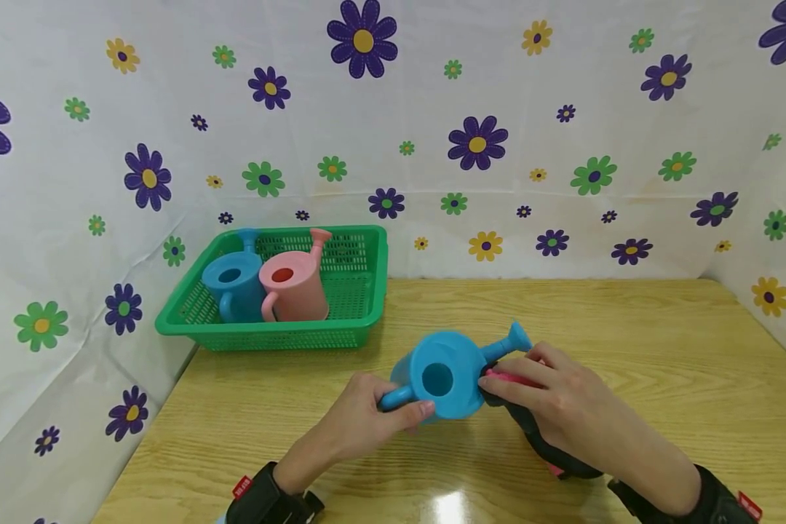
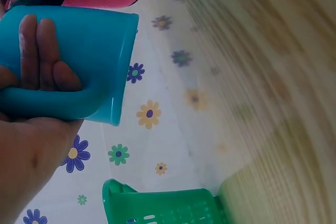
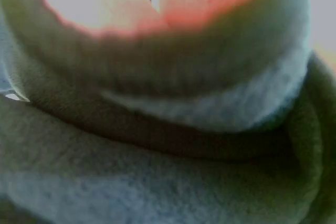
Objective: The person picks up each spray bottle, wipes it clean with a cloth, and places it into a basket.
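A blue toy watering can point(image 1: 461, 356) is held over the table, its spout pointing to the right. My left hand point(image 1: 370, 418) grips it by the handle; in the left wrist view, the fingers point(image 2: 48, 51) pass through the handle against the can's blue wall point(image 2: 107, 51). With my right hand point(image 1: 573, 400) I hold a dark cloth point(image 1: 530, 429) with pink parts, pressed to the can's side just below the spout. The dark fabric point(image 3: 157, 192) fills most of the right wrist view, blurred and very close.
At the back left of the wooden table point(image 1: 629, 327) stands a green plastic basket point(image 1: 275, 338). Inside it are another blue watering can point(image 1: 242, 295) and a pink one point(image 1: 304, 291), side by side. A white flower-printed sheet point(image 1: 419, 87) hangs behind the table.
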`<state>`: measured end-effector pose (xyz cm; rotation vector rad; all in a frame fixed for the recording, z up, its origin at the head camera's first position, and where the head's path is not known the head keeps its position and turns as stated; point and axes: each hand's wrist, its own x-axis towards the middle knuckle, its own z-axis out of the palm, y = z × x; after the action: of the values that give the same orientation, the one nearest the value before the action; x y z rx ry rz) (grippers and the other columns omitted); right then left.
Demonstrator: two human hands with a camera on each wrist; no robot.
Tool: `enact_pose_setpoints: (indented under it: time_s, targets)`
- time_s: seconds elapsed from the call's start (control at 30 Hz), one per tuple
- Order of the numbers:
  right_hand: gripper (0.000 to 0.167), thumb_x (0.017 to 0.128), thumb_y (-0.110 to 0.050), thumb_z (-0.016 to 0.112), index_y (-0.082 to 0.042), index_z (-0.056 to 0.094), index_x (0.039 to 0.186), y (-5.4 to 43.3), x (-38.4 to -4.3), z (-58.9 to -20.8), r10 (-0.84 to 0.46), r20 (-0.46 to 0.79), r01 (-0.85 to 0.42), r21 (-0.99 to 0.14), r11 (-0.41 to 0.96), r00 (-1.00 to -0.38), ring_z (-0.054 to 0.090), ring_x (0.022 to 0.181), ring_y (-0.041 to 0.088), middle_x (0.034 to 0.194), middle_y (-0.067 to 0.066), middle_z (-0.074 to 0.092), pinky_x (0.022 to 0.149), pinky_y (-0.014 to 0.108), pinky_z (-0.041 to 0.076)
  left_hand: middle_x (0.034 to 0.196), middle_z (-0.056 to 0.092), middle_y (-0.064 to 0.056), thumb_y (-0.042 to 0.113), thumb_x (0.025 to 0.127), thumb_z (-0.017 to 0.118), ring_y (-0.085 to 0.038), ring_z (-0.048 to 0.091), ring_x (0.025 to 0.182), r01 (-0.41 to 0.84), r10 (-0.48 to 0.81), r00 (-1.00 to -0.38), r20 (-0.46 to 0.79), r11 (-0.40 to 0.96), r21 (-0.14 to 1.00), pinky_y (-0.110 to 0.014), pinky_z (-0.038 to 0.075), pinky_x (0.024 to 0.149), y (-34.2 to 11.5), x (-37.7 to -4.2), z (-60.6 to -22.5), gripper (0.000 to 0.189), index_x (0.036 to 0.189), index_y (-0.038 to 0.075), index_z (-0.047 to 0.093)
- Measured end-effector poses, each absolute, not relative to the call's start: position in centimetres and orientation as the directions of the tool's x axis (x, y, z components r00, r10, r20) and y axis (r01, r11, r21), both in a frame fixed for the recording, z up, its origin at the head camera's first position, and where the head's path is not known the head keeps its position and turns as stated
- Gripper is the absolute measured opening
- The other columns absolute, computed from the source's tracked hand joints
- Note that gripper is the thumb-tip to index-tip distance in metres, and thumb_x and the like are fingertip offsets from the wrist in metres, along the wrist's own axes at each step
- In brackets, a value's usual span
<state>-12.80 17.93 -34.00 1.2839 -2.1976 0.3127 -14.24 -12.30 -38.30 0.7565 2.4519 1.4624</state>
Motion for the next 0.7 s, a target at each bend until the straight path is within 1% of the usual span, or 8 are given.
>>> enact_pose_setpoints:
  time_s: [0.13, 0.3, 0.37, 0.43, 0.47, 0.53, 0.63, 0.7]
  targets:
    - [0.061, 0.063, 0.000, 0.093, -0.017, 0.074, 0.119, 18.5, -13.5, -33.7, -0.702, 0.611, -0.833, 0.122, 0.540, -0.366, 0.056, 0.082, 0.019, 0.110, 0.003, 0.073, 0.067, 0.030, 0.056, 0.047, 0.036, 0.009, 0.036, 0.093, 0.073, 0.000, 0.037, 0.044, 0.383, 0.556, -0.821, 0.131, 0.365, 0.848, -0.018, 0.031, 0.049, -12.3, -14.4, -38.4, 0.051, 0.054, 0.009, 0.054]
    - [0.066, 0.059, 0.003, 0.093, -0.018, 0.074, 0.118, 19.6, -14.8, -33.0, -0.673, 0.643, -0.825, 0.111, 0.554, -0.365, 0.059, 0.085, 0.020, 0.107, 0.003, 0.074, 0.067, 0.035, 0.058, 0.051, 0.030, 0.014, 0.023, 0.091, 0.073, 0.004, 0.034, 0.047, 0.560, 0.622, -0.731, 0.281, 0.312, 0.767, -0.015, 0.028, 0.051, -12.4, -14.8, -39.0, 0.049, 0.055, 0.014, 0.041]
    - [0.043, 0.080, -0.006, 0.085, -0.018, 0.074, 0.120, 20.0, -15.3, -32.7, -0.662, 0.664, -0.838, 0.097, 0.537, -0.347, 0.059, 0.086, 0.020, 0.108, 0.003, 0.074, 0.068, 0.033, 0.058, 0.054, 0.028, 0.013, 0.015, 0.090, 0.070, 0.003, 0.032, 0.048, 0.621, 0.639, -0.693, 0.333, 0.295, 0.726, -0.015, 0.028, 0.053, -12.3, -15.0, -39.2, 0.047, 0.057, 0.014, 0.037]
    - [0.023, 0.098, -0.017, 0.068, -0.017, 0.074, 0.120, 20.3, -15.7, -32.5, -0.653, 0.685, -0.850, 0.092, 0.519, -0.324, 0.060, 0.086, 0.020, 0.107, 0.003, 0.075, 0.068, 0.031, 0.058, 0.055, 0.027, 0.012, 0.008, 0.088, 0.066, 0.003, 0.032, 0.050, 0.667, 0.651, -0.662, 0.371, 0.288, 0.687, -0.015, 0.029, 0.055, -12.3, -15.2, -39.4, 0.045, 0.057, 0.015, 0.035]
    - [0.024, 0.104, -0.022, 0.057, -0.017, 0.074, 0.120, 20.5, -15.9, -32.3, -0.650, 0.691, -0.854, 0.090, 0.513, -0.317, 0.060, 0.086, 0.020, 0.107, 0.003, 0.075, 0.069, 0.030, 0.058, 0.056, 0.027, 0.011, 0.006, 0.087, 0.065, 0.003, 0.032, 0.051, 0.684, 0.654, -0.653, 0.382, 0.294, 0.667, -0.015, 0.029, 0.056, -12.3, -15.3, -39.5, 0.043, 0.057, 0.015, 0.034]
    - [0.045, 0.109, -0.032, 0.034, -0.016, 0.074, 0.120, 20.9, -16.2, -32.1, -0.646, 0.700, -0.857, 0.094, 0.506, -0.305, 0.060, 0.087, 0.020, 0.107, 0.004, 0.075, 0.068, 0.028, 0.057, 0.057, 0.028, 0.011, 0.003, 0.085, 0.064, 0.002, 0.032, 0.054, 0.725, 0.665, -0.626, 0.408, 0.305, 0.617, -0.015, 0.031, 0.060, -12.4, -15.4, -39.6, 0.042, 0.057, 0.016, 0.036]
    - [0.046, 0.109, -0.033, 0.032, -0.016, 0.074, 0.119, 21.4, -16.4, -31.5, -0.648, 0.694, -0.845, 0.108, 0.523, -0.313, 0.060, 0.088, 0.022, 0.107, 0.004, 0.075, 0.066, 0.031, 0.058, 0.059, 0.028, 0.009, 0.003, 0.082, 0.065, 0.001, 0.031, 0.057, 0.833, 0.703, -0.523, 0.481, 0.303, 0.463, -0.016, 0.032, 0.067, -12.4, -15.7, -39.7, 0.039, 0.057, 0.017, 0.037]
    - [0.024, 0.105, -0.022, 0.057, -0.016, 0.074, 0.119, 21.5, -16.6, -31.1, -0.660, 0.677, -0.842, 0.111, 0.528, -0.325, 0.061, 0.089, 0.023, 0.107, 0.004, 0.075, 0.066, 0.035, 0.059, 0.059, 0.027, 0.008, 0.003, 0.078, 0.066, 0.000, 0.029, 0.059, 0.902, 0.733, -0.420, 0.535, 0.275, 0.332, -0.016, 0.031, 0.070, -12.4, -15.7, -39.8, 0.039, 0.057, 0.017, 0.036]
